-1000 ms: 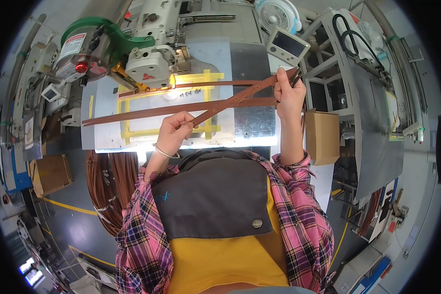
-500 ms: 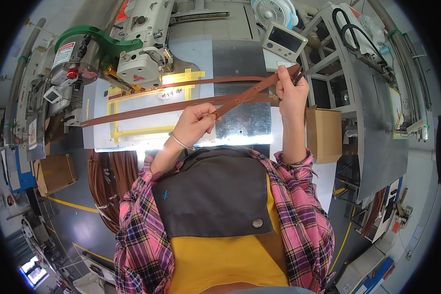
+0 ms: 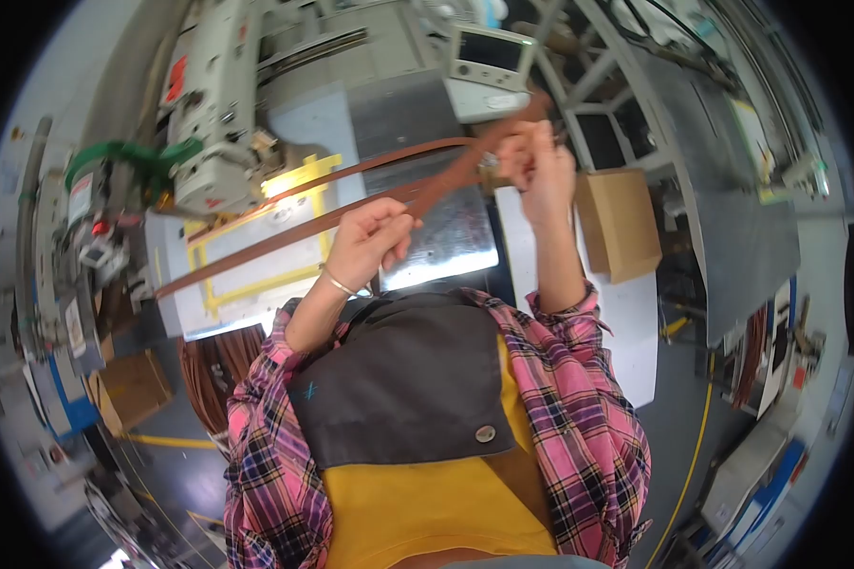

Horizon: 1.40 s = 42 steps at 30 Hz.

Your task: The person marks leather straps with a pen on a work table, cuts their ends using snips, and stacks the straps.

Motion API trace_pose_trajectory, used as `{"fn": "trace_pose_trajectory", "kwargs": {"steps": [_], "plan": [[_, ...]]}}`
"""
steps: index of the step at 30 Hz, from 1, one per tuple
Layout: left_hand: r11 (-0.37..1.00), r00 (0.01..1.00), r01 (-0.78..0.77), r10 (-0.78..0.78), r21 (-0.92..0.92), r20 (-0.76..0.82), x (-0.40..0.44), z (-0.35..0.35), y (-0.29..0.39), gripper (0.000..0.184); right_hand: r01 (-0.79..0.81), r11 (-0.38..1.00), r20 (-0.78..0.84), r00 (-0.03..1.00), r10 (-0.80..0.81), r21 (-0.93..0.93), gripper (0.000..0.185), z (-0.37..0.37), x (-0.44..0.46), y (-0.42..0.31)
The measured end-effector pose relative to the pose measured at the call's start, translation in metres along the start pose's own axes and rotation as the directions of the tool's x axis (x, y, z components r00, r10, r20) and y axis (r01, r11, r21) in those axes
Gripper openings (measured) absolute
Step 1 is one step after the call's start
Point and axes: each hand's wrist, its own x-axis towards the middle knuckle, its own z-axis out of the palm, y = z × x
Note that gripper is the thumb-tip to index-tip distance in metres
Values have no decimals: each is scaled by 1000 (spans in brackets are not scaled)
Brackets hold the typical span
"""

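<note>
A brown strap (image 3: pixel 451 174) runs slantwise between my hands, blurred toward its upper right end. My left hand (image 3: pixel 372 237) pinches its lower end above the worktable (image 3: pixel 427 228). The fingers of my right hand (image 3: pixel 539 171) are bent around the upper part of the strap; a dark item beside them is too blurred to make out. Behind the held strap, more brown strips (image 3: pixel 285 232) lie across a white plate marked with yellow tape (image 3: pixel 256 291). The sewing machine head (image 3: pixel 213 180) stands at the plate's upper left.
A display unit (image 3: pixel 491 57) sits at the table's back. Right of my right hand is a cardboard box (image 3: pixel 619 225) near a metal frame. Brown strips hang in a bundle (image 3: pixel 216 375) below the table's left front edge, with another cardboard box (image 3: pixel 131 391) farther left.
The view has turned and shifted to the right. My left hand has moved closer to my right hand along the strap, and the fingers of my right hand have changed their hold.
</note>
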Motion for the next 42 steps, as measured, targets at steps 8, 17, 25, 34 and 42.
{"fn": "trace_pose_trajectory", "kwargs": {"steps": [8,17,25,34,42], "plan": [[947,968,-236,249,-217,36,63,56,12,15,-487,866,524,712,467,-111,59,-37,-97,72],[961,960,-277,277,24,-45,161,91,-30,7,-471,845,-342,861,376,-255,28,-209,-229,55],[961,958,206,-160,-184,236,190,201,-107,18,-549,530,-711,686,-155,-646,21,-313,-373,12],[903,858,396,-429,168,281,195,231,-141,58,-681,406,-758,651,-45,-609,29,-420,-450,30],[798,961,-230,94,557,261,66,129,-158,34,-809,221,-822,567,50,-545,26,-394,-409,154]]}}
